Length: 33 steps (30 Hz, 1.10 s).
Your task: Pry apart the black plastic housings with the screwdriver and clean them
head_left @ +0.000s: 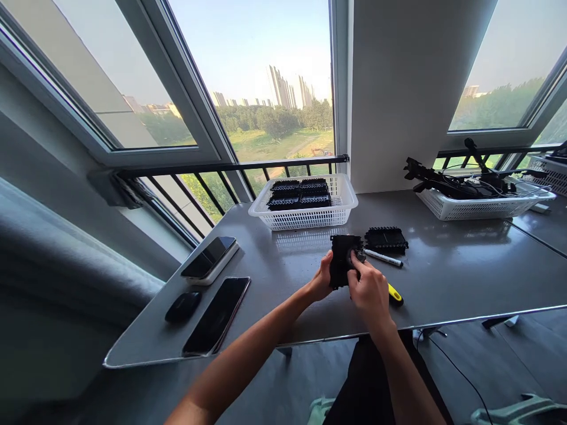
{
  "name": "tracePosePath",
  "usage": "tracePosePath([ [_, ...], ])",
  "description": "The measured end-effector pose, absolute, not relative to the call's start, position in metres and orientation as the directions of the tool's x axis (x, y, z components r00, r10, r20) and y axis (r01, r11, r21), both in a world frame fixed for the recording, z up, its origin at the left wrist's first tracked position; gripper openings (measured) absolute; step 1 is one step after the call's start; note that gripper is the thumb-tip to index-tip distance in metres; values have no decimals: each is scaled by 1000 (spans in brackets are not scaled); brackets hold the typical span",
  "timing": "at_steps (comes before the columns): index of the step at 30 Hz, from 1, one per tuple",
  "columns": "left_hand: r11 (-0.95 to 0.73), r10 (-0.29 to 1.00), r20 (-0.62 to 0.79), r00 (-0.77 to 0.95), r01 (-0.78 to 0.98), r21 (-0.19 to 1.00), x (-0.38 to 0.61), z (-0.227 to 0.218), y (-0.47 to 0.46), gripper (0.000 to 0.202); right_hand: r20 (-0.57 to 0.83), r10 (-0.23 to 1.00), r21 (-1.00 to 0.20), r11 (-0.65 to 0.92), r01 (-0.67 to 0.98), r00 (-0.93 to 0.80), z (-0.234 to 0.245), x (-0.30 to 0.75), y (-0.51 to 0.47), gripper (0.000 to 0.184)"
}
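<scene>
My left hand (pixel 322 278) grips a flat black plastic panel (pixel 340 260) by its left edge, holding it tilted up above the desk. On the panel's right side, my right hand (pixel 367 286) is closed, with its fingertips pressed against the face. A small greyish bit shows by those fingertips; whether they pinch it I cannot make out. Just right of the hands lie a white marker (pixel 383 258) and a similar black panel (pixel 386 239) with toothed edges. A yellow and black handle (pixel 396 294) sticks out from behind my right wrist.
A white plastic basket (pixel 305 221) with several black panels stands by the window. Another white basket (pixel 482 208) at the right holds black parts and cables. Two phones (pixel 217 316) and a black mouse (pixel 182 307) lie on the left of the grey desk (pixel 274 265).
</scene>
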<state>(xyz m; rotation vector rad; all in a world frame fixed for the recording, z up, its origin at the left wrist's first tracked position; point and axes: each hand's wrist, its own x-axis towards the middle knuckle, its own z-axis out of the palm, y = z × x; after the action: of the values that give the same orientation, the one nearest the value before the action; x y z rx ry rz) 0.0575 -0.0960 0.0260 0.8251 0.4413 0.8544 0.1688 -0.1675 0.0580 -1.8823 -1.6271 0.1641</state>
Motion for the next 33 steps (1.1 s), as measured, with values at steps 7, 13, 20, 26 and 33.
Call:
tracePosePath([
  [7,389,869,-96,485,-552,738,56,35,-87,57,242,961,-482,1,876,132,53,166,-167,41],
  [13,359,886,-103,453,-525,772,52,34,-81,57,246,960,-543,23,839,133,56,171,-171,31],
  [20,286,829,7,559,-435,854,48,27,-84,64,463,789,-781,147,607,404,70,207,-179,34],
  [26,215,749,66,660,-336,917,48,23,-87,78,598,688,-729,252,637,411,68,220,-173,39],
  [33,85,712,134,689,-274,958,49,23,-91,75,573,788,-613,230,756,225,72,217,-162,39],
])
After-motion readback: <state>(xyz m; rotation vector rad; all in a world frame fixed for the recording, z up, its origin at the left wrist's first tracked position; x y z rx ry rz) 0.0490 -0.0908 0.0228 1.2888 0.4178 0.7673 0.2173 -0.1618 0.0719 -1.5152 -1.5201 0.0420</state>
